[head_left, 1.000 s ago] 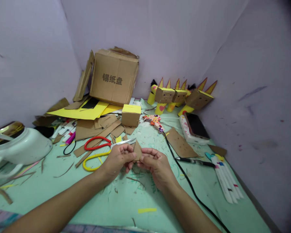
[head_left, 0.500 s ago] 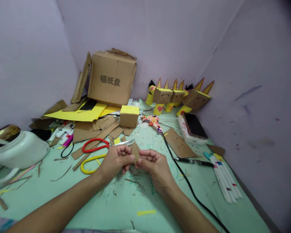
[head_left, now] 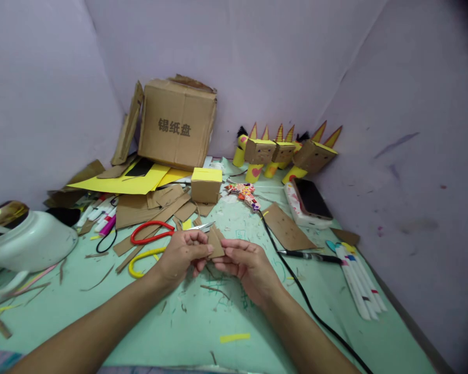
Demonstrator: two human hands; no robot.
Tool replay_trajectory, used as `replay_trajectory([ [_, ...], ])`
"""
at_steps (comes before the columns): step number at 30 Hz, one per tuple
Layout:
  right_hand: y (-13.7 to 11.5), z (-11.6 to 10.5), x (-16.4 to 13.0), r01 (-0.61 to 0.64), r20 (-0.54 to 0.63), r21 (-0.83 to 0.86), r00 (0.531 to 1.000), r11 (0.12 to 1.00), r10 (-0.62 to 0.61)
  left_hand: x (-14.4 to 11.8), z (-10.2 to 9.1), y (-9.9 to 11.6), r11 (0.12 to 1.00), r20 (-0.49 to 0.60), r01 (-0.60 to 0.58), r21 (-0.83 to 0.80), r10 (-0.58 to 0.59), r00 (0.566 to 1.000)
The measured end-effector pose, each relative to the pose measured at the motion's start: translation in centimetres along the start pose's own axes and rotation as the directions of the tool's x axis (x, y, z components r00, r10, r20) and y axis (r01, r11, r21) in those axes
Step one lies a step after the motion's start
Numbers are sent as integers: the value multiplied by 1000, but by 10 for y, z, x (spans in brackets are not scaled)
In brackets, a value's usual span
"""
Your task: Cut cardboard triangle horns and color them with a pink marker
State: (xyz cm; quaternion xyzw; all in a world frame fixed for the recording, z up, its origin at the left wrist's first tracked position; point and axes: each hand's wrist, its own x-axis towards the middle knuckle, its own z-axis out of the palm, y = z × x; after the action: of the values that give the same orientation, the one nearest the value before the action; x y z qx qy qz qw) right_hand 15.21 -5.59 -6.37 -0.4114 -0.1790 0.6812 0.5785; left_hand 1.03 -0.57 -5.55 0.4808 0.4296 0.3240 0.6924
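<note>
Between my two hands are small pointed cardboard pieces [head_left: 216, 244], which seem to overlap. My left hand [head_left: 181, 257] pinches them from the left with thumb and fingers. From the other side, my right hand [head_left: 251, 267] has its thumb and fingers closed on their right edge. Just behind the left hand lie scissors [head_left: 153, 232] with a red and a yellow handle loop, their blades partly hidden. Farther back sits a small cardboard box [head_left: 206, 192] with a yellow top, beside a flower-patterned glue gun [head_left: 245, 195].
Cardboard scraps [head_left: 140, 208] and yellow sheets [head_left: 113, 182] lie at left, near a white kettle-like vessel [head_left: 50, 236]. A black cord [head_left: 306, 301] crosses the right side. Beyond it are a pen [head_left: 315, 257], white markers [head_left: 359, 280] and a phone [head_left: 312, 197]. Cardboard animal figures [head_left: 261, 151] stand behind.
The cardboard pieces have turned slightly in my fingers, with their wide edge now showing lower right. My right thumb has shifted up along their edge. The view has moved slightly.
</note>
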Motion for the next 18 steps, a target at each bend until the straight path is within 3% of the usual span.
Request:
replay_trajectory([
  [11,1,0,0,30,-19,-28,999,999,-31,-1,1,-1,1000,5,14,-12,-14,1000],
  [18,5,-2,0,117,-28,-117,992,986,-121,0,0,-5,1000,19,-20,5,20,1000],
])
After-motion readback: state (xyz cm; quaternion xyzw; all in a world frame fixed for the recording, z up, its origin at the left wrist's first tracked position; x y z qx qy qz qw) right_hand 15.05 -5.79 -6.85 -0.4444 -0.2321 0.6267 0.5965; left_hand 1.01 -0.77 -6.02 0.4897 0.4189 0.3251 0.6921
